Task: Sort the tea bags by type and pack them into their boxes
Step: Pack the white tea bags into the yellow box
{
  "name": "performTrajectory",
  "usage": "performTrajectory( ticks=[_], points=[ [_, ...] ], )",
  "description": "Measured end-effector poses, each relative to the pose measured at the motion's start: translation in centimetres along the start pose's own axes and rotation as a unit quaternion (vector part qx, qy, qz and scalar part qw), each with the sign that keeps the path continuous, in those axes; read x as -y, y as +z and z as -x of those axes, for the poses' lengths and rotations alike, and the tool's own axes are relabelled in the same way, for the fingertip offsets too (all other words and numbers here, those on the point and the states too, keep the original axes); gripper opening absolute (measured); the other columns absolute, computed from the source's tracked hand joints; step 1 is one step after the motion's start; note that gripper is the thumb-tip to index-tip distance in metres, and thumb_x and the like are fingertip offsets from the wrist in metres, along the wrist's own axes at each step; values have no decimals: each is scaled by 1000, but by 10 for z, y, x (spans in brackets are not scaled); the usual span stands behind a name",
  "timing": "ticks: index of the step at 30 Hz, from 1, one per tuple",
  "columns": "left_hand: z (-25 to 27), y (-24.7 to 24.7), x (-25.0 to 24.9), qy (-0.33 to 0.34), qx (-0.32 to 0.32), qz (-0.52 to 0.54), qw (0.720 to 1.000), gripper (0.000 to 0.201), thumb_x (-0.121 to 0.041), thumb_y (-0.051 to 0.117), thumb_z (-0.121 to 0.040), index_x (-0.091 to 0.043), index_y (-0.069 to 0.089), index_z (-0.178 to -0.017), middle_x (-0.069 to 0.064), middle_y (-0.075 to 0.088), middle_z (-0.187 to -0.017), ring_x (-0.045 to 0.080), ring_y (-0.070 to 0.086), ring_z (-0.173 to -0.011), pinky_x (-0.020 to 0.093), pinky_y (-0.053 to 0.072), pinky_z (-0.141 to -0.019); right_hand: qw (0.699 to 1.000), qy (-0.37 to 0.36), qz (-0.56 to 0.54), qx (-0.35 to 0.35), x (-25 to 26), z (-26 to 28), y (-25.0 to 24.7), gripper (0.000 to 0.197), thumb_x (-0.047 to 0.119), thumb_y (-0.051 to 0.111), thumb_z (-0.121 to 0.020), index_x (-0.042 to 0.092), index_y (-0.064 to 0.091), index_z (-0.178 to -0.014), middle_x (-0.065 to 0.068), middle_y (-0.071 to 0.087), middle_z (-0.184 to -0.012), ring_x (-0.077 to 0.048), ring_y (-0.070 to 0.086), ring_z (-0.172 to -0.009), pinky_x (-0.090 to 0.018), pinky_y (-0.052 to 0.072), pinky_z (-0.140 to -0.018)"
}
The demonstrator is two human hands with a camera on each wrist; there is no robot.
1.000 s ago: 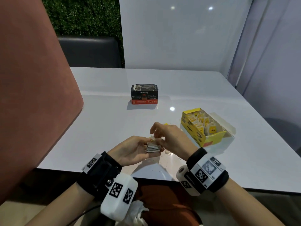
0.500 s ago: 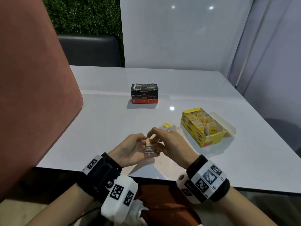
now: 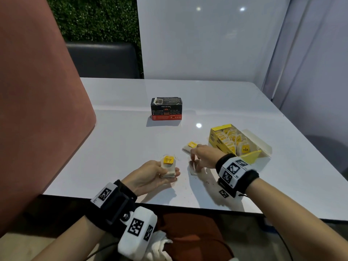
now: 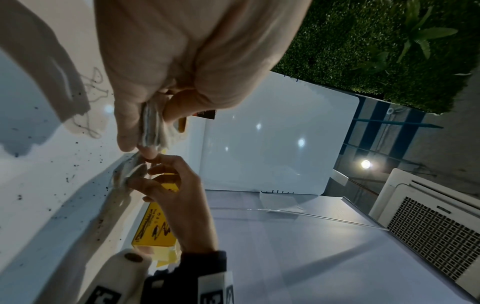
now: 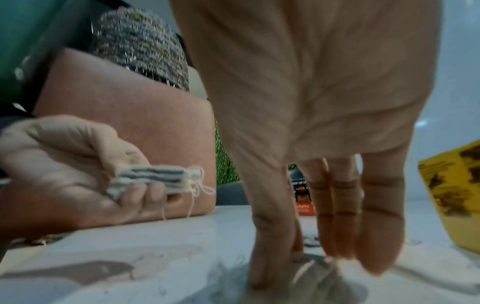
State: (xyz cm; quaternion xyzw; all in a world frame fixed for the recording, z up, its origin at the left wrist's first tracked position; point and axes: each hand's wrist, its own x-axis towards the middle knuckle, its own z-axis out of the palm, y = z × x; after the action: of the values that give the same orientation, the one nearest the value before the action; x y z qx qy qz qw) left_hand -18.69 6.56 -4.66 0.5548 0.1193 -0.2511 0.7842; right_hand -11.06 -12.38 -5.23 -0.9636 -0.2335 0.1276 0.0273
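White table (image 3: 116, 147) – black box (image 3: 166, 109), yellow box (image 3: 237, 146)

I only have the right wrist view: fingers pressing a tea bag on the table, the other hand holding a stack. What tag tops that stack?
Observer: In the head view, a yellow tag lies on top of the stack in the left hand.
Operator: Is the yellow box open?
Observer: Yes. The yellow box is open, with a row of yellow-tagged bags standing inside.
Operator: Any other loose bags?
Observer: One. A second tea bag lies just beyond the right hand, apart from the pinched tea bag.
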Motion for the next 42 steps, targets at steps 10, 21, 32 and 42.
performTrajectory(
  ticks=[10,21,32,42],
  points=[
    [0,-3,2,-30,9,50,998,32,14,24,-87,12,51,-104,24,60,-99,30,63,-92,37,56,-80,965,1,-226,-131,9,17,-26,18,9,63,-85,15,52,-98,2,55,-90,-17,53,-81,-22,44,-64],
    [0,7,5,-8,41,100,994,40,-3,27,-86,-1,56,-59,15,52,-74,28,53,-71,44,45,-81,948,-123,12,-292,73,60,16,13,15,45,-68,19,54,-77,6,55,-74,-14,54,-68,-20,25,-44],
    [-2,-7,6,5,20,51,998,21,2,35,-93,8,55,-97,17,59,-88,25,61,-85,37,52,-84,955,17,-153,-255,21,22,-26,21,10,53,-92,7,65,-108,-9,65,-108,-23,60,-95,-28,47,-79],
    [3,1,4,26,9,30,999,27,-2,33,-97,7,57,-89,17,60,-82,24,62,-76,32,57,-70,980,189,-54,-23,-13,-12,-13,30,20,54,-86,0,55,-109,-18,60,-115,-32,57,-106,-33,46,-80]
  ],
)
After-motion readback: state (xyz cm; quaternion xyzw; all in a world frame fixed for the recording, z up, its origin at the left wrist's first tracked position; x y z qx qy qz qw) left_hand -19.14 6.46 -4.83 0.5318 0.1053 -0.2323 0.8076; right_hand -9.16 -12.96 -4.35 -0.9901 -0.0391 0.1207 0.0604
